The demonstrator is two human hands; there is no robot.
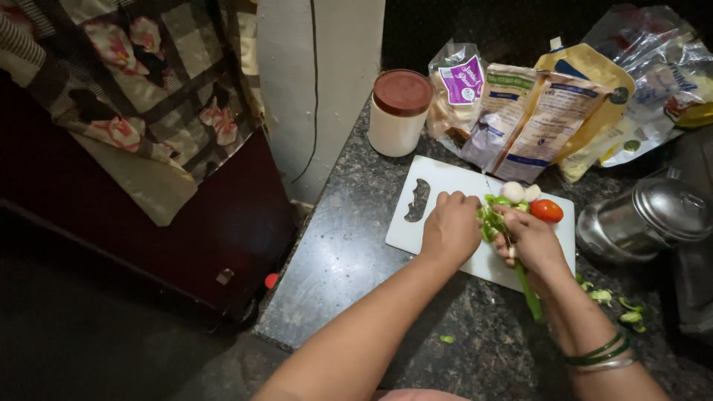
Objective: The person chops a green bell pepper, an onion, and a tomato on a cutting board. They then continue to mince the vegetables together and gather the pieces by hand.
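My left hand (450, 227) rests curled on a white cutting board (431, 199), its fingers against a small pile of chopped green vegetable (489, 216). My right hand (531, 239) grips a knife with a green handle (529, 294) that sticks out below the palm; the blade is hidden under the hand and the greens. A red tomato (547, 211) and two pale round pieces (513, 191) lie at the board's far edge, just beyond my right hand.
A white jar with a brown lid (399, 111) and several food packets (520, 111) stand behind the board. A steel lidded pot (646, 217) sits at right. Green scraps (620, 304) lie on the dark granite counter (349, 260), whose edge drops off at left.
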